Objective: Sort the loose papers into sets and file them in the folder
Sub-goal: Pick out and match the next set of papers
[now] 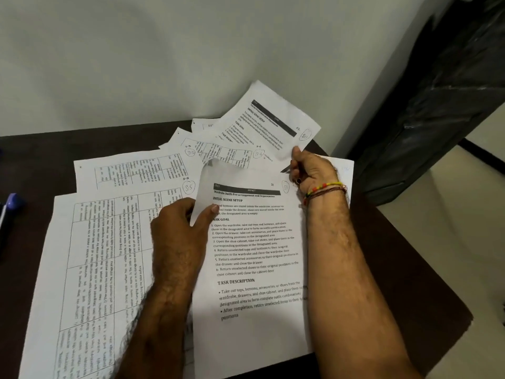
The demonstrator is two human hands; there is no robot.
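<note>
Several printed sheets lie fanned over a dark brown table [404,258]. My left hand [183,228] pinches the left edge of a text page headed "Wardrobe Outfit" [251,255], its top left corner curling up. My right hand [308,168] holds up another text sheet [273,119] by its lower right corner, above the pile. Sheets with tables [103,255] lie at the left, and more such sheets [142,170] lie behind, marked with circled handwritten labels. No folder is in view.
A blue and dark object [11,212] sits at the table's left edge. A white wall [164,64] stands behind the table. A dark bag-like thing [437,105] stands at the right, beside pale floor [451,214].
</note>
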